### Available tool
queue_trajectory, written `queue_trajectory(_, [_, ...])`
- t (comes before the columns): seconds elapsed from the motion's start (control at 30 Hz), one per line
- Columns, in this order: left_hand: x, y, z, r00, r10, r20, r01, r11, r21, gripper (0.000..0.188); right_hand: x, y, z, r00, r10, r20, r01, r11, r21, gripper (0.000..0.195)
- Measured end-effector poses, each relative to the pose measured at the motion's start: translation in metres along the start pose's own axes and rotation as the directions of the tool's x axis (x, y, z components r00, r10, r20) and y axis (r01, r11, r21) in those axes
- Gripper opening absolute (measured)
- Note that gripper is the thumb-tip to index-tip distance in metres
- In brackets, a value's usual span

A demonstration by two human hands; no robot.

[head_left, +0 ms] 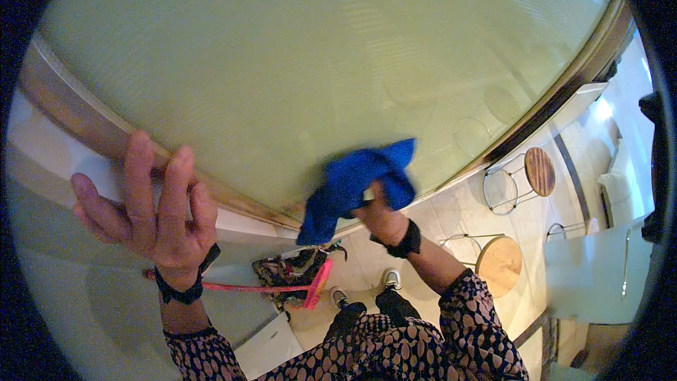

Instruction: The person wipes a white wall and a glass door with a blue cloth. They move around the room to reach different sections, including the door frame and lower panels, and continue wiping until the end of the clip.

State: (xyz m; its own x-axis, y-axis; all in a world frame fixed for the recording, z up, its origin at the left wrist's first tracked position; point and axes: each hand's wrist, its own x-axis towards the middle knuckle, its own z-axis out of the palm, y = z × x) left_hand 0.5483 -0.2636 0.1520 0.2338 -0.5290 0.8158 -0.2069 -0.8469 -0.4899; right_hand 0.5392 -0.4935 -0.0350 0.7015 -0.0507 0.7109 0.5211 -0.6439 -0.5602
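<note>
My right hand holds a crumpled blue cloth against the lower part of a large greenish glass panel. Part of the cloth hangs down over the panel's bottom edge. My left hand is raised at the left, its fingers spread, in front of the panel's frame; nothing is in it. Whether its fingertips touch the frame, I cannot tell. Both wrists wear black bands.
A pink squeegee or broom with a long handle leans near a dark patterned bag. Stools with round wooden seats stand on the tiled floor at the right. A pale cabinet-like surface is at the far right.
</note>
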Motion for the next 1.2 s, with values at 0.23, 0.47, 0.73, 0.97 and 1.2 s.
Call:
queue_trajectory(0.23, [0.0,-0.003,-0.006,1.0,0.018,0.001,-0.018,1.0,-0.007,0.024,0.006,0.022,-0.027,0.982,0.035,-0.188,-0.045,0.998,-0.049,0.056])
queue_trajectory(0.47, [0.0,-0.007,-0.01,0.995,0.094,0.026,-0.096,0.991,0.096,0.027,-0.021,0.116,-0.064,0.762,0.378,-0.526,-0.45,0.893,-0.011,0.043])
queue_trajectory(0.73, [0.0,-0.007,-0.006,0.998,0.068,0.011,-0.068,0.998,0.012,0.024,-0.016,0.063,-0.027,0.764,0.472,-0.44,-0.465,0.875,0.133,0.05])
queue_trajectory(0.97, [0.003,-0.004,-0.001,0.997,0.063,-0.034,-0.064,0.998,-0.027,0.024,-0.011,0.009,0.001,0.979,0.119,-0.163,-0.131,0.989,-0.066,0.05])
queue_trajectory(1.2, [-0.002,-0.008,0.0,0.998,0.068,0.002,-0.068,0.998,-0.007,0.027,-0.004,0.016,-0.015,0.966,0.134,-0.221,-0.149,0.988,-0.052,0.043])
